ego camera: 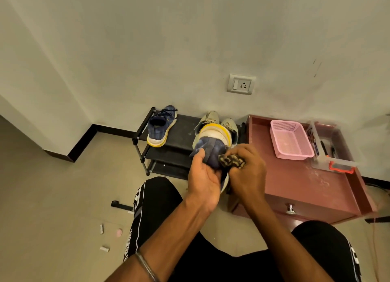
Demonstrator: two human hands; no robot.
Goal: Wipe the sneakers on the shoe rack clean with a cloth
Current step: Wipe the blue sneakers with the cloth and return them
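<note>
A navy sneaker (211,148) with a white and yellow sole is held up in front of the black shoe rack (181,132). My left hand (203,180) grips it from below, thumb on the upper. My right hand (248,172) pinches a dark patterned cloth (231,161) against the sneaker's right side. Its matching navy sneaker (161,128) stands on the rack's top shelf at the left. A pair of grey sneakers (219,119) sits on the same shelf behind the held shoe, partly hidden by it.
A reddish cabinet (295,182) with a drawer knob stands right of the rack, carrying a pink basket (291,139) and a clear box of pens (329,153). My knees in black shorts are below. Small scraps and a black object lie on the floor at left.
</note>
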